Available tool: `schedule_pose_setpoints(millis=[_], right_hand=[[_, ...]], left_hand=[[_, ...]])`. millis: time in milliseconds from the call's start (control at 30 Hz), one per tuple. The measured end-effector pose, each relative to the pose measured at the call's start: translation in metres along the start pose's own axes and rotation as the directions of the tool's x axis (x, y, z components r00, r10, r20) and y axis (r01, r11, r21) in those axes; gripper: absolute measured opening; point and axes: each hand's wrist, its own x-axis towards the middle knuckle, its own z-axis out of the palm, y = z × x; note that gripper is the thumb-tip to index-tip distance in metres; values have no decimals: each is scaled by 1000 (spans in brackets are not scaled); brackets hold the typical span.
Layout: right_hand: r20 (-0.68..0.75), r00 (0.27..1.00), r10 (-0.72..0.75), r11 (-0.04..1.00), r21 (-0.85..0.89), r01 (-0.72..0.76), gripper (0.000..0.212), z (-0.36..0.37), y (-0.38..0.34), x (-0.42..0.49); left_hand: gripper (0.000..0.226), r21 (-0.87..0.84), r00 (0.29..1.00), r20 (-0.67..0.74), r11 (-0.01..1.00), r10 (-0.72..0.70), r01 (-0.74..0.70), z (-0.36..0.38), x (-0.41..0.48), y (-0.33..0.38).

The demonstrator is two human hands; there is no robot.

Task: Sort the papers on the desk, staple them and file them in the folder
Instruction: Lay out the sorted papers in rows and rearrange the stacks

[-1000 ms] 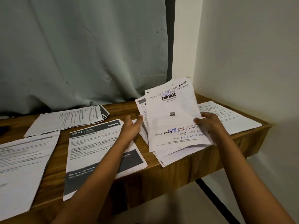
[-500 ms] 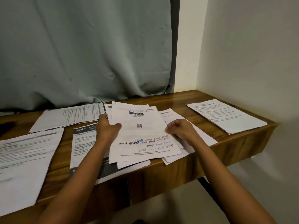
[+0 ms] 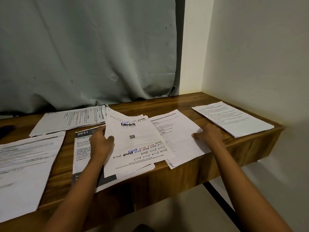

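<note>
A small stack topped by a blinkit sheet (image 3: 133, 141) with handwriting lies at the desk's middle, its lower end over the front edge. My left hand (image 3: 101, 143) grips this stack's left edge, thumb on top. To the right lies a printed sheet (image 3: 175, 131) on other pages. My right hand (image 3: 207, 133) rests on that sheet's right edge, fingers curled down onto the paper. A sheet with a dark 2641 header (image 3: 82, 148) lies under my left forearm. No stapler or folder is in view.
The wooden desk (image 3: 184, 102) meets a wall on the right and a grey curtain (image 3: 83, 56) behind. More papers lie at the right end (image 3: 232, 118), the back left (image 3: 70, 119) and the near left (image 3: 25, 169). A dark object (image 3: 5, 129) sits at the far left.
The stack that I held upright a second ago now lies flat on the desk. My right hand has left the blinkit stack and moved right onto the printed sheet.
</note>
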Motion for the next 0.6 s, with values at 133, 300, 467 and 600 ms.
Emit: schedule_pose_setpoints(millis=[133, 300, 467, 600], right_hand=[[-116, 993, 30, 995, 96, -19, 27, 4, 3, 1], [-277, 961, -17, 979, 190, 72, 12, 1, 10, 4], [-552, 834, 16, 938, 297, 178, 13, -39, 4, 9], [-639, 756, 145, 802, 523, 288, 15, -77, -7, 11]], left_hand=[[33, 4, 999, -40, 1000, -11, 12, -3, -1, 0], [29, -23, 998, -37, 998, -52, 51, -4, -3, 0], [29, -55, 995, -23, 994, -100, 98, -4, -4, -2], [29, -81, 993, -11, 990, -118, 117, -4, -3, -4]])
